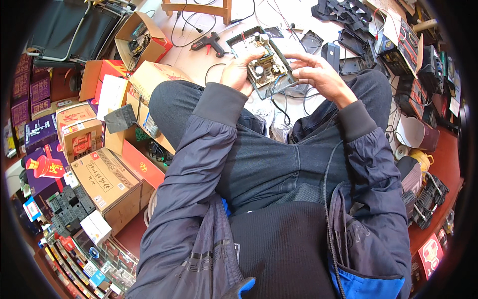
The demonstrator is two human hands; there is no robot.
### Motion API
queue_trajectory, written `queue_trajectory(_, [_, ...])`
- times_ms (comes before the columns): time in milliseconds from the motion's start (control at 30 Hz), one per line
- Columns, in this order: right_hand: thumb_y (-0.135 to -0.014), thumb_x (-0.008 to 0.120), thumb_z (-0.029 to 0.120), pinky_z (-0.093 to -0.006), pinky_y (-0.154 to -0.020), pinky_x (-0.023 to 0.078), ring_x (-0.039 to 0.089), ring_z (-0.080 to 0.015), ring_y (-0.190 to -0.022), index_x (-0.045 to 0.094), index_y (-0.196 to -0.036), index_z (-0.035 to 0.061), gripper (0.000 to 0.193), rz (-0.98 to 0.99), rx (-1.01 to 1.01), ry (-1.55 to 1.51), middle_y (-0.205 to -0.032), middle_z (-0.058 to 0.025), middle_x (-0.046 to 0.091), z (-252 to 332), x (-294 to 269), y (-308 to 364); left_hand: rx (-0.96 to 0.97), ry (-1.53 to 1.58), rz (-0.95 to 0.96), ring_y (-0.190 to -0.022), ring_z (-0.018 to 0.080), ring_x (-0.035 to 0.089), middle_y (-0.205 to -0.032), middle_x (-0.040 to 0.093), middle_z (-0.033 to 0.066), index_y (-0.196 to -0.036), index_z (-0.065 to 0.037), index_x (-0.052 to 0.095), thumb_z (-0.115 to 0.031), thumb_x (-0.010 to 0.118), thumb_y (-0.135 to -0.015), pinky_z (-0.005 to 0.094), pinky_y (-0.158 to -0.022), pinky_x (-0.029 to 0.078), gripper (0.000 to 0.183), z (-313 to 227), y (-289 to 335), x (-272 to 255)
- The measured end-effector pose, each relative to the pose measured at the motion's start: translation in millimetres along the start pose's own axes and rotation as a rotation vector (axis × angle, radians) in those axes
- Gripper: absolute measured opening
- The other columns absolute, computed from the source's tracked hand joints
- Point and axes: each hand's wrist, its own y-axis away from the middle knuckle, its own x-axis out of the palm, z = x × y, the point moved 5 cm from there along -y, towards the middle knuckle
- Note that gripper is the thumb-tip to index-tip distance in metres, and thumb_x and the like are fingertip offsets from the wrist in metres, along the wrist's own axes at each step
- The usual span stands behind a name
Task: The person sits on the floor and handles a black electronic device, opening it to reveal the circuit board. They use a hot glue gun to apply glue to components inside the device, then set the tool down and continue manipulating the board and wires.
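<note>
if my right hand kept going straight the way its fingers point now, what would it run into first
Most likely the circuit board itself: the right hand points leftward with its fingertips already at the board's edge. Beyond that sits the left hand, though depth is hard to judge.

Pale floor (199,57); glue gun (209,42), cardboard boxes (107,184), cables (191,22).

Green board (262,67) in grey tray (279,82) — black glue gun (209,43), navy sleeves (199,149), grey trousers (259,154), tan boxes (107,187), purple cartons (42,132) — red floor (443,164).
</note>
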Motion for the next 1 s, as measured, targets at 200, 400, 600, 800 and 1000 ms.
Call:
queue_trajectory(200, [-0.098, 0.066, 0.014, -0.0300, -0.094, 0.055, 0.067, -0.0131, -0.106, 0.056, -0.148, 0.0028, 0.052, 0.012, 0.008, -0.004, -0.123, -0.0072, 0.068, -2.7, -0.3, -1.0, 0.040, -0.002, -0.023, -0.100, 0.0259, 0.074, -0.112, 0.073, 0.0147, -0.125, 0.002, 0.064, -0.011, 0.069, -0.097, 0.0445, -0.092, 0.064, 0.031, 0.1, 0.3, 0.6])
queue_trajectory(400, [-0.101, 0.063, 0.014, -0.0298, -0.095, 0.054, 0.068, -0.0129, -0.106, 0.055, -0.148, 0.0013, 0.049, 0.017, 0.008, -0.079, -0.121, -0.0076, 0.069, -11.0, -4.5, -7.6, 0.072, -0.027, -0.050, -0.098, 0.0248, 0.075, -0.111, 0.074, 0.0147, -0.123, 0.004, 0.065, -0.009, 0.068, -0.097, 0.0413, -0.087, 0.064, 0.029, 0.8, 1.6, 3.3])
queue_trajectory(600, [-0.101, 0.067, 0.021, -0.0267, -0.095, 0.051, 0.065, -0.0090, -0.106, 0.058, -0.148, 0.0099, 0.049, 0.023, 0.002, -0.011, -0.118, -0.0013, 0.071, -12.0, -7.1, -6.1, 0.106, -0.078, -0.045, -0.095, 0.0247, 0.075, -0.108, 0.074, 0.0146, -0.124, 0.003, 0.064, -0.011, 0.070, -0.096, 0.0424, -0.085, 0.065, 0.032, 0.8, 0.8, 4.3])
queue_trajectory(800, [-0.099, 0.068, 0.017, -0.0295, -0.097, 0.052, 0.066, -0.0118, -0.107, 0.057, -0.148, 0.0078, 0.051, 0.017, -0.013, -0.030, -0.118, -0.0040, 0.069, -7.4, -4.4, -3.6, 0.168, -0.112, -0.023, -0.099, 0.0242, 0.074, -0.111, 0.074, 0.0133, -0.126, 0.003, 0.065, -0.009, 0.070, -0.095, 0.0422, -0.089, 0.063, 0.033, -2.9, 6.6, 15.0])
queue_trajectory(1000, [-0.098, 0.068, 0.015, -0.0305, -0.099, 0.051, 0.067, -0.0135, -0.108, 0.054, -0.150, 0.0035, 0.055, 0.023, -0.023, -0.041, -0.120, -0.0076, 0.071, -0.9, -0.1, -1.5, 0.283, -0.152, 0.008, -0.095, 0.0201, 0.073, -0.108, 0.075, 0.0101, -0.124, 0.001, 0.065, -0.004, 0.072, -0.091, 0.0380, -0.088, 0.062, 0.034, -11.7, 18.1, 30.5])
